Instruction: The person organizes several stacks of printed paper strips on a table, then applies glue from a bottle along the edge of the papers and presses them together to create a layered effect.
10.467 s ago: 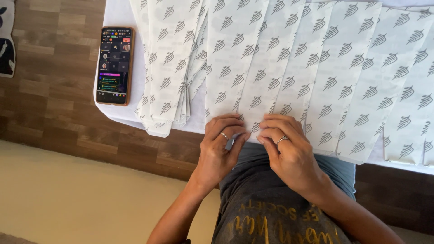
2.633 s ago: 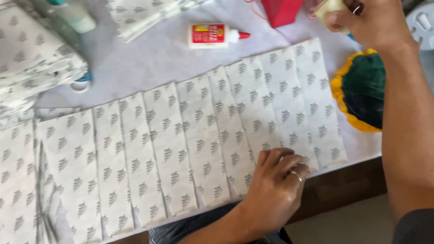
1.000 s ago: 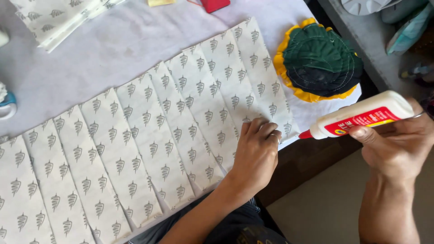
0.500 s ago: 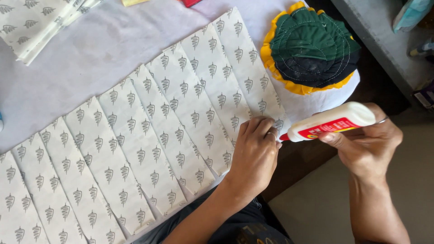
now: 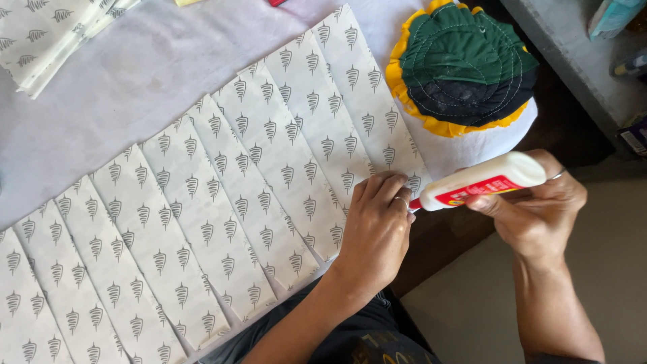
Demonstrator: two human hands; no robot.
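White table [image 5: 135, 101] edge: left hand [image 5: 377, 229] pins paper strip [image 5: 367, 101]; right hand [image 5: 539, 216] grips glue bottle [image 5: 482, 180].

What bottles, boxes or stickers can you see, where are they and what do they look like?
Glue bottle: held in the right hand, lying sideways, white with a red label and red tip.
Small package: right edge, dark with a pale label, mostly cut off.
Teal packet: top right corner on the grey ledge, partly out of view.

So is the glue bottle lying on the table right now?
No, the right hand holds the glue bottle off the table, its red tip by the left hand.
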